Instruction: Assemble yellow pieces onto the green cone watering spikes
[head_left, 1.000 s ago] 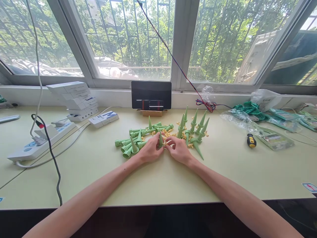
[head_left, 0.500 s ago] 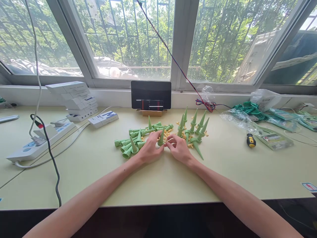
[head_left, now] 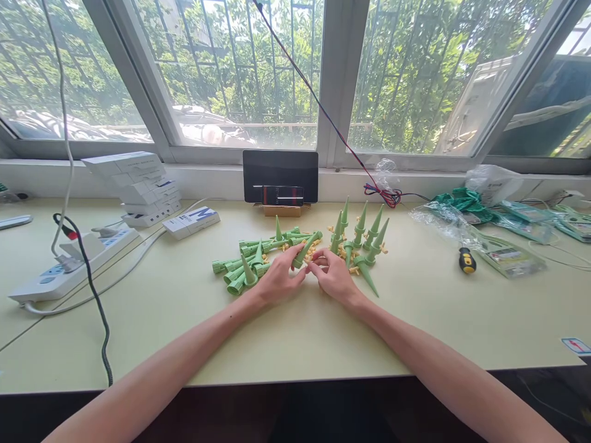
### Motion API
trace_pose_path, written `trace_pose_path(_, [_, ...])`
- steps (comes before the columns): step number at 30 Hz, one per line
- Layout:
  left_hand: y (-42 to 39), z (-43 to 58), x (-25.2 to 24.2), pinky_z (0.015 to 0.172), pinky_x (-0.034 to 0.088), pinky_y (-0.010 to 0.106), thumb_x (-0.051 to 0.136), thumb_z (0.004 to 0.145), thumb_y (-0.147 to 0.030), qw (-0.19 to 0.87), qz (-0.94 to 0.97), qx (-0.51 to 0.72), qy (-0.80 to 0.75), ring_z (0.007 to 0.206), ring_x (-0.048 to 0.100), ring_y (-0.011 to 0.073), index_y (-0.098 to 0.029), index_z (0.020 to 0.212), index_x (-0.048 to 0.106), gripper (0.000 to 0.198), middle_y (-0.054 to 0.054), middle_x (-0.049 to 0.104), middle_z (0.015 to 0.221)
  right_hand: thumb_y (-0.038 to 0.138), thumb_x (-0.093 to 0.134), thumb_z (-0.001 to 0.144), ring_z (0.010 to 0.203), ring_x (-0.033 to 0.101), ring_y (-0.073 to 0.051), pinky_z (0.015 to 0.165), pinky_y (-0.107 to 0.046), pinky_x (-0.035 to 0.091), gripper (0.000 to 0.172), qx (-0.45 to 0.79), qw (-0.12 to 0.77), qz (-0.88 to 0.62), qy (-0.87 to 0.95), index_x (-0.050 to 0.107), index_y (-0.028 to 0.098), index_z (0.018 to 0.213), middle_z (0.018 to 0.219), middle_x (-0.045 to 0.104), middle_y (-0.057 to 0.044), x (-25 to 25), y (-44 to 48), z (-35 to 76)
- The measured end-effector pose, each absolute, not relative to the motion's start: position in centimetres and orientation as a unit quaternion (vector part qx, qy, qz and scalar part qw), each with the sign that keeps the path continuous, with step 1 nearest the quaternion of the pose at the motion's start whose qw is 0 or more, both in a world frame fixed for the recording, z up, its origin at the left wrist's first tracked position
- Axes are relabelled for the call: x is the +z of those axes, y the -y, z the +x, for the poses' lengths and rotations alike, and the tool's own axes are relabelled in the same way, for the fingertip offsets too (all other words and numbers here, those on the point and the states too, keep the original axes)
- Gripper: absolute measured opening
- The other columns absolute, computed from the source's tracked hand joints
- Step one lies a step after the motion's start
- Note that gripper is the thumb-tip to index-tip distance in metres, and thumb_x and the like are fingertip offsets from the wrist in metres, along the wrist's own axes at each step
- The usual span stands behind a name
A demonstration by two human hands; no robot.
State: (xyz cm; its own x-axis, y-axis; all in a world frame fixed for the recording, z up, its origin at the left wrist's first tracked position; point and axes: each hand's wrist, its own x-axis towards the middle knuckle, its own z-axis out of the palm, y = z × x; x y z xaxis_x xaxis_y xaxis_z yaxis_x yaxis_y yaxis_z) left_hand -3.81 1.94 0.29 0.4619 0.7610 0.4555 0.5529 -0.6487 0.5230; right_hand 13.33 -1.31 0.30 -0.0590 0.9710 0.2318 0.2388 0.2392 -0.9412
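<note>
My left hand (head_left: 281, 275) is closed around the base of a green plastic watering spike (head_left: 305, 249), its point tilted up and to the right. Close beside it, my right hand (head_left: 336, 277) has its fingertips pinched together near the spike's base; what they hold is too small to make out. Left of my hands lies a pile of green tubes (head_left: 240, 271) with several cones among them. On the right stand several spikes (head_left: 361, 224) fitted with small yellow pieces, and one spike (head_left: 369, 278) lies pointing toward me. Loose yellow pieces (head_left: 315, 243) lie behind my fingers.
A dark tablet (head_left: 281, 163) with a phone before it stands at the back. To the left are a power strip (head_left: 78, 264), cables and stacked white boxes (head_left: 138, 178). A yellow-black screwdriver (head_left: 467, 261) and plastic packaging (head_left: 512, 252) lie on the right.
The spike in my left hand has tipped from nearly upright to leaning right. My right hand stays pinched beside it, almost unmoved.
</note>
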Motion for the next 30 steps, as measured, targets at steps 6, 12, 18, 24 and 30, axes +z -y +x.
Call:
trace_pose_path(6, [-1.93, -3.86, 0.27, 0.104, 0.047, 0.042, 0.059, 0.087, -0.027, 0.154, 0.858, 0.335, -0.357, 0.123, 0.058, 0.0272, -0.017, 0.143, 0.044, 0.059, 0.014, 0.059, 0.136, 0.038, 0.060, 0.086, 0.052, 0.063, -0.015, 0.036, -0.023, 0.043, 0.020, 0.408, 0.469, -0.485, 0.615, 0.048, 0.022, 0.087, 0.085, 0.072, -0.005, 0.35, 1.49, 13.22])
trace_pose_path(12, [-1.79, -3.62, 0.38, 0.100, 0.049, 0.039, 0.059, 0.086, -0.023, 0.152, 0.858, 0.342, -0.352, 0.116, 0.061, 0.0251, -0.016, 0.139, 0.046, 0.055, 0.013, 0.061, 0.129, 0.039, 0.060, 0.087, 0.035, 0.051, -0.009, 0.030, -0.024, 0.042, 0.021, 0.450, 0.462, -0.462, 0.609, 0.047, 0.022, 0.087, 0.084, 0.072, -0.003, 0.27, 1.50, 13.15])
trace_pose_path(18, [-1.52, -3.48, 0.67, 0.097, 0.050, 0.040, 0.059, 0.088, -0.024, 0.143, 0.857, 0.345, -0.356, 0.114, 0.060, 0.0256, -0.017, 0.137, 0.049, 0.050, 0.012, 0.062, 0.124, 0.039, 0.060, 0.088, 0.033, 0.049, -0.008, 0.031, -0.023, 0.042, 0.021, 0.454, 0.453, -0.459, 0.614, 0.049, 0.021, 0.088, 0.077, 0.069, -0.001, 0.31, 1.57, 13.11])
trace_pose_path(24, [-1.62, -3.48, 0.59, 0.087, 0.054, 0.036, 0.059, 0.088, -0.022, 0.137, 0.851, 0.352, -0.366, 0.106, 0.061, 0.0246, -0.016, 0.135, 0.051, 0.048, 0.011, 0.063, 0.118, 0.039, 0.060, 0.089, 0.034, 0.050, -0.008, 0.032, -0.024, 0.043, 0.020, 0.447, 0.450, -0.463, 0.619, 0.055, 0.020, 0.092, 0.080, 0.068, -0.001, 0.31, 1.45, 13.11])
trace_pose_path(30, [-1.53, -3.53, 0.56, 0.083, 0.054, 0.034, 0.061, 0.086, -0.020, 0.137, 0.852, 0.352, -0.362, 0.105, 0.061, 0.0238, -0.019, 0.135, 0.051, 0.051, 0.010, 0.063, 0.117, 0.040, 0.060, 0.088, 0.034, 0.049, -0.008, 0.031, -0.024, 0.043, 0.021, 0.442, 0.448, -0.459, 0.627, 0.057, 0.019, 0.089, 0.082, 0.069, -0.003, 0.18, 1.45, 13.10])
